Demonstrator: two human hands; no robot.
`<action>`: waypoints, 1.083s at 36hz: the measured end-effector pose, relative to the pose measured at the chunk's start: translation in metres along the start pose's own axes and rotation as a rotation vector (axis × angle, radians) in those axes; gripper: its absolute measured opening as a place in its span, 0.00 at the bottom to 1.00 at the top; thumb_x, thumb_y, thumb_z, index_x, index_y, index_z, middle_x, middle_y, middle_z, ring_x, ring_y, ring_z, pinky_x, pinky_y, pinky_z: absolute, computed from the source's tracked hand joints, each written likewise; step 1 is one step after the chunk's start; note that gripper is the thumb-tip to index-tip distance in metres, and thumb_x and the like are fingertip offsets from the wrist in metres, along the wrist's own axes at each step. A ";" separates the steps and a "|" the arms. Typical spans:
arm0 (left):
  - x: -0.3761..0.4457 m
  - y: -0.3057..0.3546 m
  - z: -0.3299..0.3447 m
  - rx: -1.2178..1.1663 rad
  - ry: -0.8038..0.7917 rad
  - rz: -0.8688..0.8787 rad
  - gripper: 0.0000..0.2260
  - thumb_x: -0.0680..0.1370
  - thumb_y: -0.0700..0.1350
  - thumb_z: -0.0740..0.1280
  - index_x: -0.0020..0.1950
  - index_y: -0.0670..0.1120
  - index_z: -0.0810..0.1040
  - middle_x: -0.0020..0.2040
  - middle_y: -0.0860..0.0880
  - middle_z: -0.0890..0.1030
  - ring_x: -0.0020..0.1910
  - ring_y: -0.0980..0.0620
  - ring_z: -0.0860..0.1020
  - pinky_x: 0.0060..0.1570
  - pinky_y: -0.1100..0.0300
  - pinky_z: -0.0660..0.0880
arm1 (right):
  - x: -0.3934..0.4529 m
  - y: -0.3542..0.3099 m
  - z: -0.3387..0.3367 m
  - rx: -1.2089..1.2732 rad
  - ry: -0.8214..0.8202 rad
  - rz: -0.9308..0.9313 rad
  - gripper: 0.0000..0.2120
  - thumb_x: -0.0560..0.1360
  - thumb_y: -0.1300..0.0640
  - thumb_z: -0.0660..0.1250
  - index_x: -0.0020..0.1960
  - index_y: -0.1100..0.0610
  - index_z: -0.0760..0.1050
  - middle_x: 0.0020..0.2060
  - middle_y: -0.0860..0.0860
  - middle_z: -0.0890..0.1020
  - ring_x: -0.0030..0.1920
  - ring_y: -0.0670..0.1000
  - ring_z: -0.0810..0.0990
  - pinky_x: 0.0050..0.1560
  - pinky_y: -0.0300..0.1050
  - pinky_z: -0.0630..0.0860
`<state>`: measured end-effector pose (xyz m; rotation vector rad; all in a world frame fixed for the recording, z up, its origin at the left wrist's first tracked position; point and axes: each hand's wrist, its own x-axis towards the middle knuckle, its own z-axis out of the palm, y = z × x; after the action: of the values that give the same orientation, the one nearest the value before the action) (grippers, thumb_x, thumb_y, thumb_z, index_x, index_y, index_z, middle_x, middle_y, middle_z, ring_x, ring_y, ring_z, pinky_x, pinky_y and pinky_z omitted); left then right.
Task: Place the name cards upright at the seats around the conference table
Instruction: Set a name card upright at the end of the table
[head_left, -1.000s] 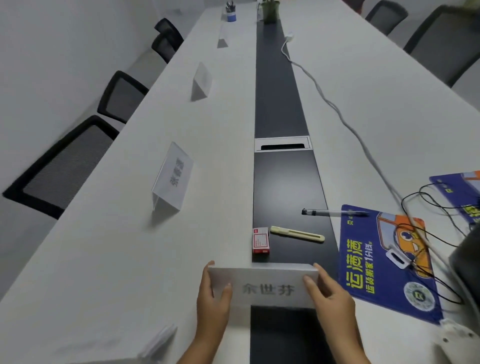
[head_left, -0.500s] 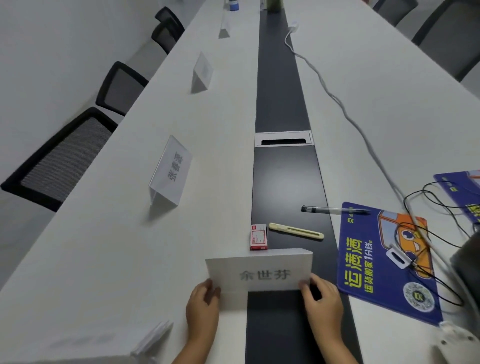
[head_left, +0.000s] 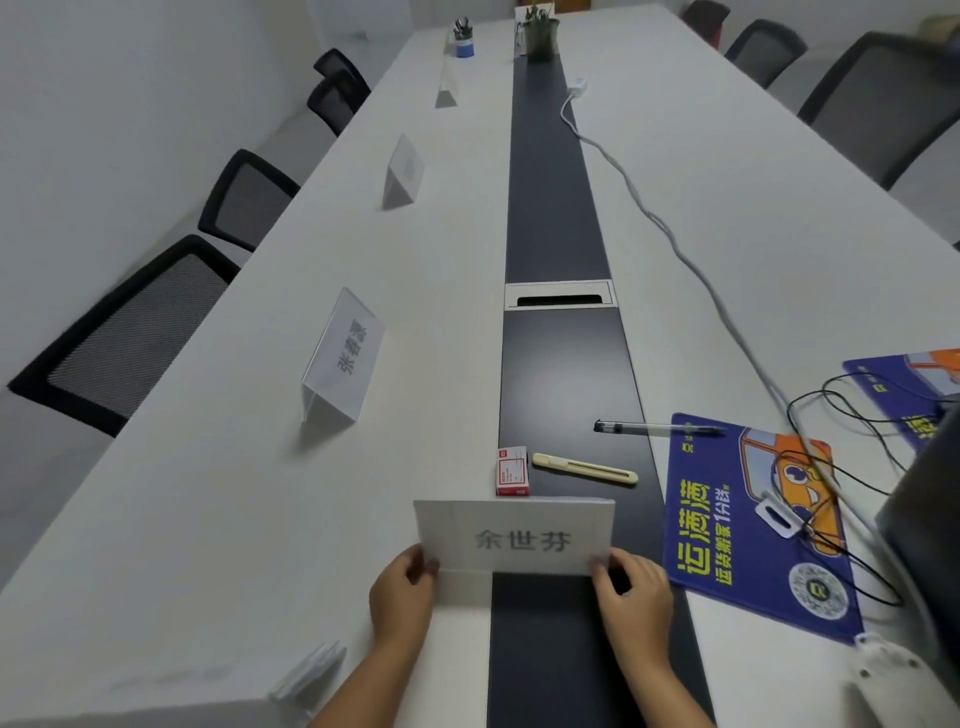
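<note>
Pinching the name card by its lower corners, left hand and right hand hold it at lower centre, bare table lying leftward.

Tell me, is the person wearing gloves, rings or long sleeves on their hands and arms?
No gloves show: the left hand and the right hand are both bare. I see no rings, watch or bracelet on them. The forearms are bare too, as far as the bottom edge of the picture, so no sleeve is in view. The nails look short and plain.
</note>
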<state>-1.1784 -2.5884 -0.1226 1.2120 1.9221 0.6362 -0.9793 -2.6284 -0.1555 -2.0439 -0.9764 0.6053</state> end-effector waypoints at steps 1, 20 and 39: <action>0.000 0.000 0.000 0.003 -0.001 0.000 0.14 0.76 0.40 0.63 0.60 0.39 0.74 0.59 0.39 0.78 0.58 0.41 0.75 0.57 0.56 0.69 | 0.000 0.001 0.000 -0.001 -0.002 -0.003 0.07 0.67 0.65 0.71 0.44 0.66 0.79 0.41 0.62 0.82 0.48 0.61 0.75 0.50 0.53 0.70; -0.005 0.002 0.002 -0.007 0.001 -0.012 0.15 0.77 0.40 0.61 0.63 0.39 0.71 0.62 0.39 0.76 0.60 0.41 0.74 0.60 0.53 0.69 | -0.001 0.009 0.001 -0.027 -0.016 -0.042 0.07 0.69 0.65 0.69 0.46 0.66 0.78 0.43 0.62 0.82 0.50 0.61 0.75 0.50 0.51 0.68; -0.001 -0.008 0.001 -0.055 -0.018 0.002 0.19 0.76 0.40 0.63 0.66 0.42 0.67 0.63 0.41 0.76 0.60 0.43 0.74 0.61 0.53 0.69 | -0.004 0.007 -0.002 -0.019 -0.029 -0.028 0.12 0.70 0.61 0.68 0.52 0.64 0.76 0.48 0.61 0.80 0.52 0.56 0.73 0.48 0.45 0.67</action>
<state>-1.1809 -2.5928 -0.1288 1.1811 1.8770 0.6730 -0.9776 -2.6350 -0.1594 -2.0402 -1.0296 0.6145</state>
